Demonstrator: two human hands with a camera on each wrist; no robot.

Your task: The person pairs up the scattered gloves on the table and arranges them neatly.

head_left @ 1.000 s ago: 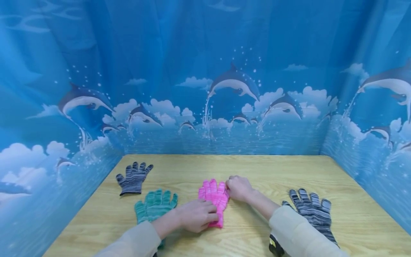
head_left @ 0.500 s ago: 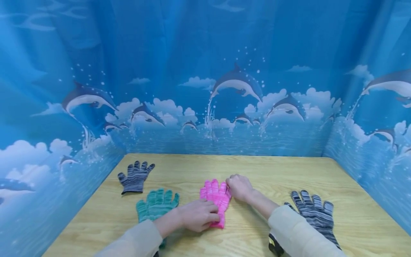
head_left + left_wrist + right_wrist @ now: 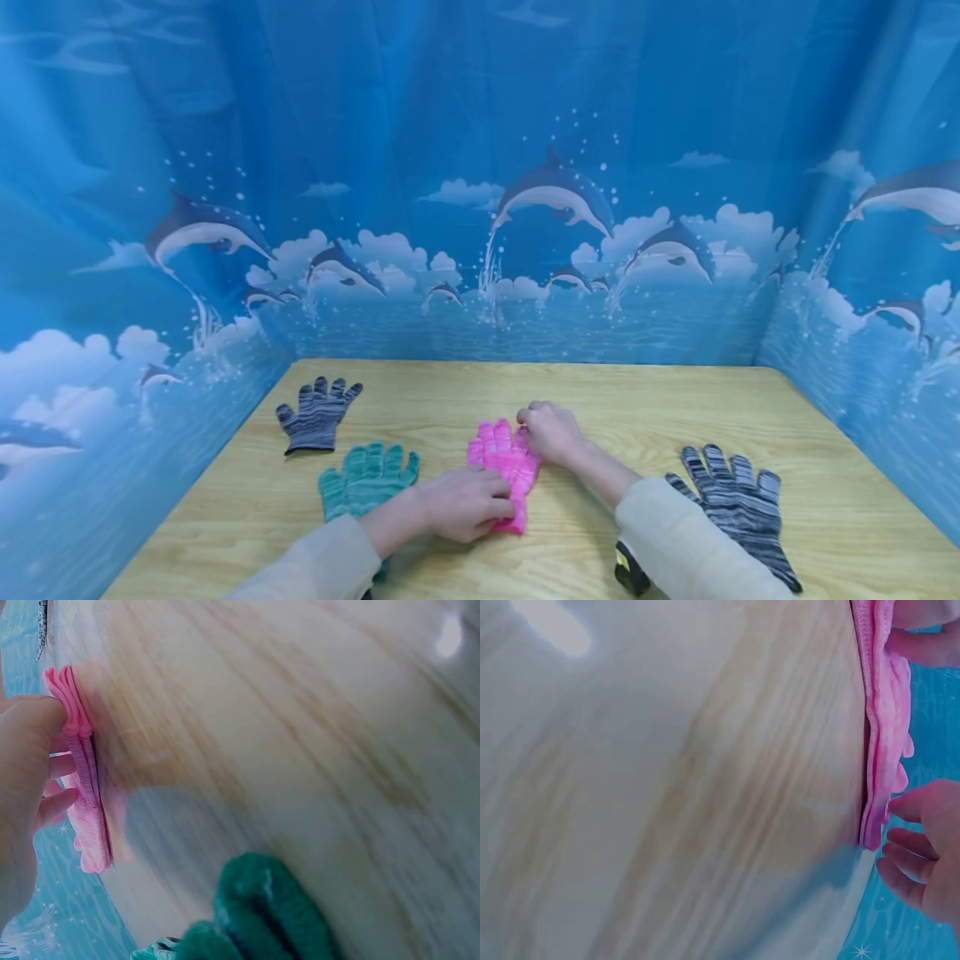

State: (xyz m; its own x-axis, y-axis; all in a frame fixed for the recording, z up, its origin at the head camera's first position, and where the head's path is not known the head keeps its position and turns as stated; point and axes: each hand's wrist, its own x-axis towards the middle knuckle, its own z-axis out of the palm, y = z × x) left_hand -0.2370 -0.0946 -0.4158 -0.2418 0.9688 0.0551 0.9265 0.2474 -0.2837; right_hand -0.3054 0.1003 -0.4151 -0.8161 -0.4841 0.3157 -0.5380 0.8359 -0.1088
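Note:
A pink knit glove point(image 3: 504, 454) lies at the table's middle, fingers pointing away. My left hand point(image 3: 463, 504) is on its cuff end. In the left wrist view the thumb of that hand point(image 3: 26, 750) digs into the cuff, and the fingertips touch the glove point(image 3: 90, 817) further along; the cuff's edge lifts slightly. My right hand point(image 3: 551, 432) is at the glove's upper right finger. Seen from the right wrist, one digit of the right hand point(image 3: 934, 847) meets the tip end of the glove point(image 3: 885, 727), the others loosely bent beside it.
A green glove point(image 3: 363, 483) lies left of the pink one, partly under my left forearm. One grey-black striped glove point(image 3: 315, 417) is at the far left, another point(image 3: 738, 504) at the right beside my sleeve. A dolphin-printed blue curtain point(image 3: 480, 167) borders the wooden table point(image 3: 645, 383).
My right hand has shifted slightly left along the pink glove's fingertips, its fingers extending a little. The left hand stays on the cuff. The head view has shifted slightly.

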